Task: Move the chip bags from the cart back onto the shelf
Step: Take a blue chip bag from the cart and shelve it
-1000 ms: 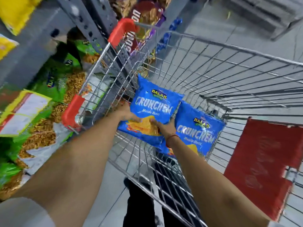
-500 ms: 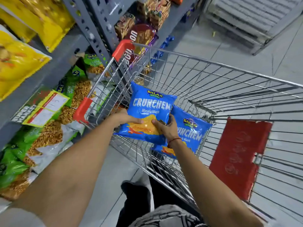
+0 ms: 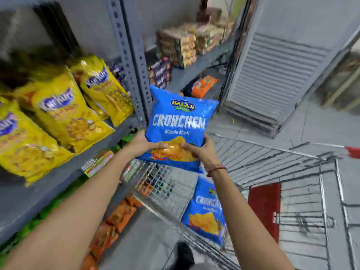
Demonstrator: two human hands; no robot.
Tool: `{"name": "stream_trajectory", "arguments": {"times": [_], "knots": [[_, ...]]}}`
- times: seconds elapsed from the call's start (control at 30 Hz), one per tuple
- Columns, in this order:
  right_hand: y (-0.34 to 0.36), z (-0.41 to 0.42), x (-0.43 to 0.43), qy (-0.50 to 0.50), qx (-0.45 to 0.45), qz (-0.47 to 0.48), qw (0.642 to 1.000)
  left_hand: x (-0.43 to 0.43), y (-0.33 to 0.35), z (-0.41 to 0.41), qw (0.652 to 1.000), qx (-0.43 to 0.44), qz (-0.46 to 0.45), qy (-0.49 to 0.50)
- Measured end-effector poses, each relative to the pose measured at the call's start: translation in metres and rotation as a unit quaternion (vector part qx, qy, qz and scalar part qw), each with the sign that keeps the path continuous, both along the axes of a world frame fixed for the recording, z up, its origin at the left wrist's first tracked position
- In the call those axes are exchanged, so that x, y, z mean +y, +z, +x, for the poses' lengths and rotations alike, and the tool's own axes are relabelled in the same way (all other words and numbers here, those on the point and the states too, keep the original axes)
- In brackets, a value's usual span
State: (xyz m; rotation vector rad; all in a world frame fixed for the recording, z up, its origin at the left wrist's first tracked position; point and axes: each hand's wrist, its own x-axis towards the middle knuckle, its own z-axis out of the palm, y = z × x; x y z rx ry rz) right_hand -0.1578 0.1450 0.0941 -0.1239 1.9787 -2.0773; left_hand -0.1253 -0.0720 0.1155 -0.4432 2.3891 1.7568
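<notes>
A blue chip bag [image 3: 178, 127] is held upright in the air by both hands, above the near left corner of the wire cart [image 3: 272, 158] and just right of the grey shelf upright [image 3: 134, 71]. Its long axis runs nearly vertical, tipped slightly so that the top edge leans away from the camera. The printed front is turned to the camera, with the brand mark at the top and the picture of a chip at the bottom, so the lettering reads the right way up.

The bag is gripped at its lower part. The left hand [image 3: 145, 143] is closed on the lower left edge, its thumb laid across the front over the chip picture and its other fingers hidden behind the bag. The right hand [image 3: 200, 151] is closed on the lower right edge in the same manner, thumb on the front, with a thread band seen at the wrist. The two thumb tips are nearly met at the middle of the bag's lower front.

A second blue chip bag [image 3: 206, 213] is seen below in the cart, standing against the near wire side. Yellow snack bags [image 3: 64, 114] are stood on the shelf [image 3: 58, 180] to the left, well blurred.
</notes>
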Motion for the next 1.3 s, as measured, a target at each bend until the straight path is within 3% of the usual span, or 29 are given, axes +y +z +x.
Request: {"name": "stream_trajectory", "arguments": {"times": [0.2,0.4,0.63,0.9,1.1,1.3], "knots": [[0.127,0.001,-0.028,0.05,0.163,-0.063,0.983,-0.029,0.121,0.017,0.986,0.159,-0.043,0.037],[0.233,0.011,-0.07,0.104,0.253,-0.142,0.951,-0.054,0.232,0.06,0.938,0.33,-0.077,0.08],[0.327,0.026,-0.139,0.147,0.325,-0.221,0.908,-0.1,0.319,0.115,0.882,0.417,-0.138,0.168],[0.391,0.038,-0.259,0.236,0.345,-0.221,0.881,-0.179,0.368,0.175,0.851,0.413,-0.153,0.288],[0.39,0.044,-0.328,0.288,0.315,-0.211,0.88,-0.222,0.369,0.191,0.853,0.376,-0.132,0.338],[0.375,0.037,-0.355,0.299,0.287,-0.142,0.899,-0.24,0.354,0.191,0.877,0.279,-0.124,0.372]]}}
